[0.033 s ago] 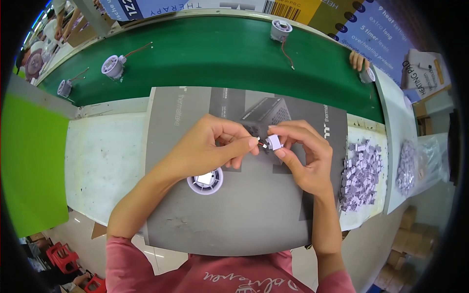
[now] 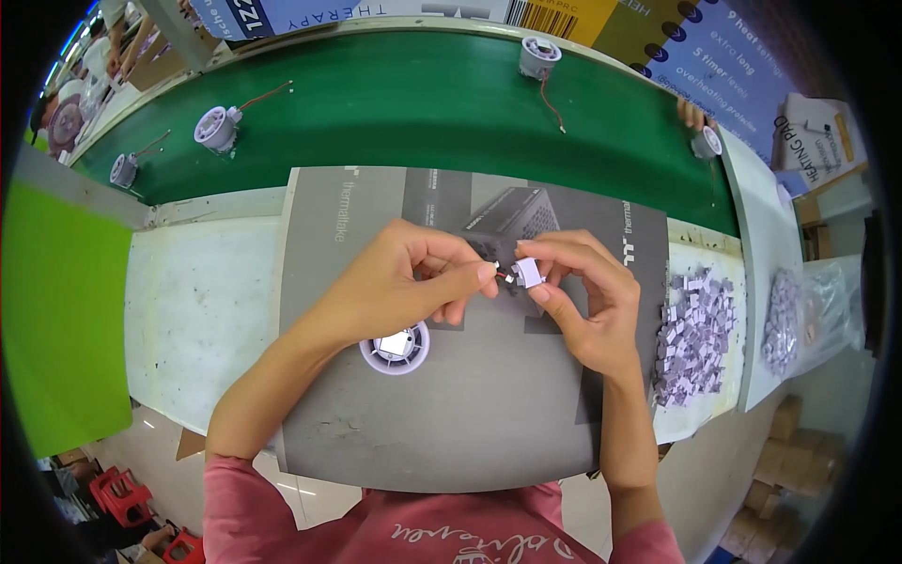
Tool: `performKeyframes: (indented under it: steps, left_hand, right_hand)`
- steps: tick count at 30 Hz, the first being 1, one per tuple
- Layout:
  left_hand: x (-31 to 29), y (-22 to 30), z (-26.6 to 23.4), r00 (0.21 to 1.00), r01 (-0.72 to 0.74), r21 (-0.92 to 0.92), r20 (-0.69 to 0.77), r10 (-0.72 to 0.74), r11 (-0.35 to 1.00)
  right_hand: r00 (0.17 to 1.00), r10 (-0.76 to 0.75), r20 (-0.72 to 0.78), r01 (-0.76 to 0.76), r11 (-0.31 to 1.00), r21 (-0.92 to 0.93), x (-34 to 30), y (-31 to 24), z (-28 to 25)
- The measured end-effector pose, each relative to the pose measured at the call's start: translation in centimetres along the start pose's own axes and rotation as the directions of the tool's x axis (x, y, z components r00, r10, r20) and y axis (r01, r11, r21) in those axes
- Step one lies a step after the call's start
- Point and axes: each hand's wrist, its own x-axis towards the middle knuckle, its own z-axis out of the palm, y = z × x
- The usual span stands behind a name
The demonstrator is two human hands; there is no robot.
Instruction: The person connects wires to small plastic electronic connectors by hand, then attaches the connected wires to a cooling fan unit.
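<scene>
Fingers of our left hand (image 2: 409,282) pinch thin red-and-black wires (image 2: 502,274); our right hand (image 2: 594,305) grips a boxy pale-lilac plastic block (image 2: 530,273). Slack fingertips could drop it.

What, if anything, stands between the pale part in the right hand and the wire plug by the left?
Nothing visible: the wire plug sits just beside the pale part; whether they touch is too small to tell.

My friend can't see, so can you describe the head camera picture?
Over a grey board, a person's left hand holds thin wires with a white plug, close to a small pale block in the right hand. A round housing lies on the board; small parts are heaped to the right. Beyond, more round housings sit on a green belt.
</scene>
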Motion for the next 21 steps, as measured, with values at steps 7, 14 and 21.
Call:
performKeyframes:
  steps: [7,14,21]
  left_hand:
    - [0.1,-0.2,0.5,0.997,-0.022,-0.052,-0.070,0.019,0.998]
    - [0.1,-1.2,1.8,0.918,-0.231,0.287,-0.253,0.306,0.930]
    - [-0.3,-1.1,2.2,0.869,-0.329,0.522,-0.160,0.469,0.787]
  right_hand:
    - [0.997,0.002,-0.078,-0.004,1.000,-0.017,-0.3,-0.1,1.1]
    - [0.980,0.174,-0.091,-0.172,0.985,0.031,-0.7,0.2,1.3]
    - [0.984,0.163,-0.066,-0.159,0.985,0.073,-0.5,0.2,1.5]
